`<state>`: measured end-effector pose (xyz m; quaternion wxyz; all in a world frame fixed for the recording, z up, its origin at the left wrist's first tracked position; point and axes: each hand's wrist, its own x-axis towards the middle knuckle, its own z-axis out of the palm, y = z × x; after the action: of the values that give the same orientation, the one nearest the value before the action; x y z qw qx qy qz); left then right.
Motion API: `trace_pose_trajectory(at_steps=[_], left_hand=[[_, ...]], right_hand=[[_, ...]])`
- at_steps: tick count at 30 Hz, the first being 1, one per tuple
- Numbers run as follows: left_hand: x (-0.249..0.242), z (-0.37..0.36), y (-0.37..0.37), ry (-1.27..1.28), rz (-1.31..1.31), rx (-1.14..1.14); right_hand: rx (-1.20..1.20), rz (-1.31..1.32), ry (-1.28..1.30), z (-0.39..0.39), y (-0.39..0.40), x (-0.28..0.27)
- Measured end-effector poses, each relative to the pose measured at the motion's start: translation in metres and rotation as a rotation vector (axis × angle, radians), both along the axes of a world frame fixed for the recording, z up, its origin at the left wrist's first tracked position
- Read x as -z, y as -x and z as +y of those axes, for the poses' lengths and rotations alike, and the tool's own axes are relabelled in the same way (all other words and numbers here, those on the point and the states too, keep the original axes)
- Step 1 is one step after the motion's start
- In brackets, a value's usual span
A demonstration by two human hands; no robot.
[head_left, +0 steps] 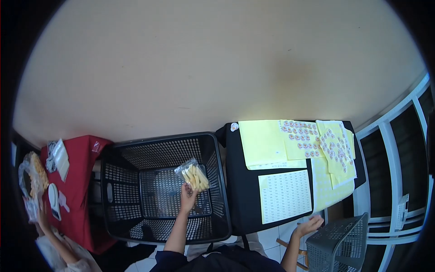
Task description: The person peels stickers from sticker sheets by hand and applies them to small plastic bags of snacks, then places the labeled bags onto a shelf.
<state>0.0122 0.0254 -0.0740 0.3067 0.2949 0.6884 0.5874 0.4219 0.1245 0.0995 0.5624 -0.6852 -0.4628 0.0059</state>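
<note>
Over the black plastic crate [105, 172], my left hand [188, 199] is closed on the lower edge of a clear bag [195, 176] of pale yellow sticks. The crate's perforated floor shows beneath the bag. My right hand [311, 225] is at the lower right, between the black-covered table [240, 199] and a grey basket [337, 240]. Its fingers look curled, and whether they hold something small is too small to tell. Yellow sticker sheets [263, 145] and a white label sheet [286, 197] lie on the black cloth.
At the left, a co-worker's hand [43, 217] is beside a large bag of orange-yellow food [37, 174]. A white scale [54, 201] and plastic bags [60, 158] lie on a red-covered table [79, 181]. A wall stands behind, with window frames at the right.
</note>
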Motion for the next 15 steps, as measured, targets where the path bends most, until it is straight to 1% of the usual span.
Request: trace_pose_trajectory(at_steps=[1, 2, 3, 4, 5, 6, 7, 8, 10, 12, 14, 15], left_hand=[[-0.035, 0.003, -0.012, -0.055, -0.075, -0.012], [-0.071, 0.006, -0.023, -0.114, -0.145, -0.023], [-0.106, 0.008, -0.037, -0.129, -0.149, -0.025], [-0.131, 0.007, -0.05, -0.134, -0.142, -0.04], [-0.152, 0.007, -0.064, -0.14, -0.083, -0.053], [-0.168, 0.007, -0.078, -0.144, -0.028, -0.07], [-0.178, 0.007, -0.094, -0.199, 0.042, -0.085], [-0.193, 0.006, -0.111, -0.2, 0.04, -0.114], [-0.225, 0.009, -0.14, -0.142, 0.319, -0.018], [-0.249, 0.019, -0.175, -0.196, 0.385, -0.038], [-0.266, 0.028, -0.202, -0.154, 0.472, 0.005], [-0.271, 0.034, -0.214, -0.176, 0.476, 0.004]], right_hand=[[-0.121, 0.026, -0.066, 0.01, 0.008, -0.012], [-0.173, 0.037, -0.127, 0.025, 0.028, -0.028], [-0.224, 0.047, -0.19, 0.035, 0.046, -0.04], [-0.315, 0.098, -0.08, 0.039, 0.055, -0.039], [-0.485, 0.034, -0.123, 0.047, 0.06, -0.032], [-0.644, -0.033, -0.091, 0.051, 0.076, -0.049], [-0.815, 0.002, -0.051, 0.053, 0.091, -0.062], [-1.003, 0.116, 0.001, 0.053, 0.101, -0.074], [-1.307, 0.154, 0.066, 0.056, 0.111, -0.096], [-1.515, 0.189, 0.076, 0.061, 0.11, -0.114], [-1.61, 0.174, 0.0, 0.069, 0.101, -0.131], [-1.634, 0.202, -0.036, 0.073, 0.095, -0.133]])
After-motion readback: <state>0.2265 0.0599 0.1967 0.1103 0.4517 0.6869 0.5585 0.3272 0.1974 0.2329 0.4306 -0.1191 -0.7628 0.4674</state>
